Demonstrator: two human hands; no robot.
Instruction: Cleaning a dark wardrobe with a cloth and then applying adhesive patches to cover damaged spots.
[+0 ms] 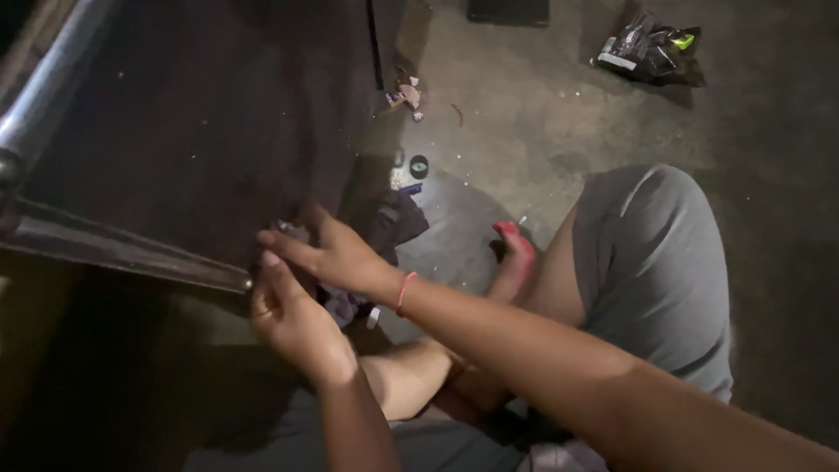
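Our left hand (293, 319) is nearest, palm up, fingers (266, 271) curled together and pressed on the tip of a metal bar (122, 249); too dark to tell if they grip anything. Our right hand (336, 258) sits just above, reaching across, fingers (280, 245) stretched forward, close together, touching the same bar end and something small and pale there (288, 229); can't tell what. A red thread (405, 293) circles our right wrist. Directly under both sets of fingers, a bunched dark cloth (398, 218) on the floor (524, 122). To the right of the fingers, our knee in grey shorts (651, 262) and a red slipper (516, 249). Beyond the fingers, a small round black cap (419, 166), then scraps of litter (405, 94). Farthest, upper right, a crumpled dark plastic bag (647, 48).
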